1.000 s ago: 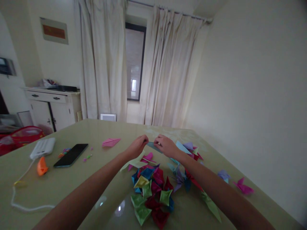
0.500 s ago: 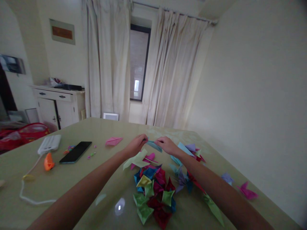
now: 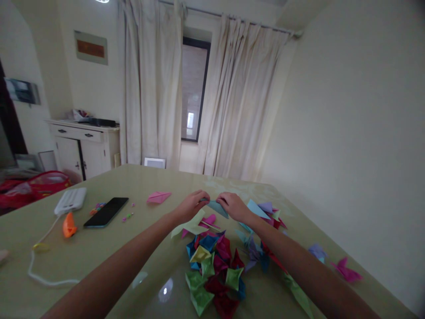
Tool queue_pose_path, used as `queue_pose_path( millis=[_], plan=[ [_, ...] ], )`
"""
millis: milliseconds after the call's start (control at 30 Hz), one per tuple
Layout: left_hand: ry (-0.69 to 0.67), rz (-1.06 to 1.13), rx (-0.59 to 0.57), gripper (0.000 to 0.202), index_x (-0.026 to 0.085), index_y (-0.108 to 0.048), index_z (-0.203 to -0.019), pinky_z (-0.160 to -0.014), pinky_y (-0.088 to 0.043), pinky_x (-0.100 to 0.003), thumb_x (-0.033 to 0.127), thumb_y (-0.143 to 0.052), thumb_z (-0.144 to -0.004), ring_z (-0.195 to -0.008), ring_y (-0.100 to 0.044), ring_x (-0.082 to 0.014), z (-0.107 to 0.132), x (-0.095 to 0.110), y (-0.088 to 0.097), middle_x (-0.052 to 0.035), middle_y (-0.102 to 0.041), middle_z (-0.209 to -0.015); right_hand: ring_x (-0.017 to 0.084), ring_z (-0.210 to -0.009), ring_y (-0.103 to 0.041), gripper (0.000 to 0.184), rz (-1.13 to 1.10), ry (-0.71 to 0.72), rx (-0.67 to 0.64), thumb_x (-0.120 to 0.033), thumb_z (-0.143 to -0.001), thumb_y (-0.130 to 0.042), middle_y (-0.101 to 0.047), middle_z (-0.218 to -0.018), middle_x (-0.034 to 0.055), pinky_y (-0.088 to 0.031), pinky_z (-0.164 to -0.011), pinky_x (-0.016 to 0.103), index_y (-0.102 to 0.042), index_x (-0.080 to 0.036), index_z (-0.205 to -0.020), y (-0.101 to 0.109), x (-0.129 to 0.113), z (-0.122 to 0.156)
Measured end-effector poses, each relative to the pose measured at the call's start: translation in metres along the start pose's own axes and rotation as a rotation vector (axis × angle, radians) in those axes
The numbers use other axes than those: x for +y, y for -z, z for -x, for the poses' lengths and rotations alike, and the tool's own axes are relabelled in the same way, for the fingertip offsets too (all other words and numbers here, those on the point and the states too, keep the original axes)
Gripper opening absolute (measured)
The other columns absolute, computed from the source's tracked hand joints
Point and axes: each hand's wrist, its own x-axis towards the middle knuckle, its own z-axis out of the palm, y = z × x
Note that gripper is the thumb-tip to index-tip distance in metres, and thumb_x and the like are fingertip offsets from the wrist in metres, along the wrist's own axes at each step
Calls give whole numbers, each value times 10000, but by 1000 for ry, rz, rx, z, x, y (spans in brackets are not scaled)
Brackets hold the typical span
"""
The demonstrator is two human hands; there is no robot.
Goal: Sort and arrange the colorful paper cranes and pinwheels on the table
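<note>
A light-blue piece of folded origami paper (image 3: pixel 218 208) is stretched between my two hands above the middle of the table. My left hand (image 3: pixel 195 204) pinches its left end, fingers closed. At the right end, my right hand (image 3: pixel 231 204) grips the paper between thumb and fingers. Just below lie a pale-green folded paper (image 3: pixel 191 225) and a magenta one (image 3: pixel 210 220). Nearer to me is a cluster of colourful folded paper pieces (image 3: pixel 212 270) in red, green, blue and yellow. Beyond my right forearm rest a light-blue paper (image 3: pixel 257 209) and purple folded paper (image 3: pixel 265 207).
On the left of the table (image 3: pixel 133 248) lie a black phone (image 3: pixel 106 212), a white power strip (image 3: pixel 70 200) with its cord, an orange object (image 3: pixel 69 225) and small beads. A pink folded paper (image 3: pixel 158 197) sits farther back. A magenta paper piece (image 3: pixel 347 269) lies near the right edge.
Both hands have come slightly lower and tilted the light-blue paper, which they still hold. The view has shifted a little; the things on the table stay in place.
</note>
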Motion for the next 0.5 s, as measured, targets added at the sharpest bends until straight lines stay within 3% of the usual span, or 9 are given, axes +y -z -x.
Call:
queue_pose_path(
  millis=[133,233,400,500],
  plan=[
    [-11,9,-31,146,209,-720,-1058,-853,-555,-310,290,-611,-1005,-899,-690,-185,0,0,-1,-67,-707,-1072,206,-900,-670,225,11,-8,17,-228,-1068,-573,-762,-940,78,-427,-815,297,-751,-161,-950,3,4,4],
    [-8,-15,-14,151,204,-734,-984,-867,-545,-325,258,-595,-1005,-934,-687,-206,-2,1,-3,-69,-724,-999,194,-874,-674,193,3,10,2,-255,-1053,-621,-761,-908,56,-431,-790,281,-746,-165,-936,7,4,5],
    [18,-91,-9,162,228,-746,-1045,-928,-554,-340,275,-595,-1013,-1003,-699,-216,-7,1,-7,-58,-762,-1034,184,-872,-672,160,43,28,-33,-281,-1027,-676,-757,-902,34,-423,-770,265,-737,-182,-918,10,1,7],
    [118,-192,-1,231,244,-731,-1167,-1019,-544,-377,267,-544,-1033,-1118,-695,-237,-4,-15,0,-80,-773,-1167,193,-926,-678,123,122,-6,-52,-261,-1025,-670,-760,-958,48,-425,-807,272,-736,-188,-951,16,5,13]
  ],
)
